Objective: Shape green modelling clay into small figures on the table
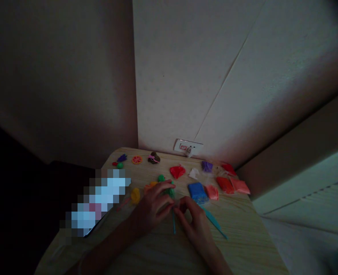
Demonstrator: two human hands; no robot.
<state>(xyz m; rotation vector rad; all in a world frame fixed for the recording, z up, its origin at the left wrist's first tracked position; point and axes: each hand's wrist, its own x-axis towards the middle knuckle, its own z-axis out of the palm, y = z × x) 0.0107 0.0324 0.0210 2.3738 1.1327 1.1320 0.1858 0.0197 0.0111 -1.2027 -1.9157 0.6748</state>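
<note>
My left hand [153,204] and my right hand [193,217] meet over the middle of the wooden table. Thumb and fingertips of each are pinched together, close to one another. Whatever lies between the fingertips is small and dim, and I cannot make it out. A thin blue stick [174,223] shows just below the fingertips; whether a hand touches it is unclear. Behind my left fingers is a green lump [169,191], partly hidden. Right of my right hand lies a teal modelling tool [215,220]. Beyond it sits a blue clay packet [197,191].
Pink [212,192], orange-red [225,185], purple [207,166] and red packets [177,171] lie toward the back and right. Small shaped pieces, including an orange-and-pink disc [137,159], line the back left. A blurred-out bright device [100,202] rests at the left edge. A wall socket [188,147] sits behind.
</note>
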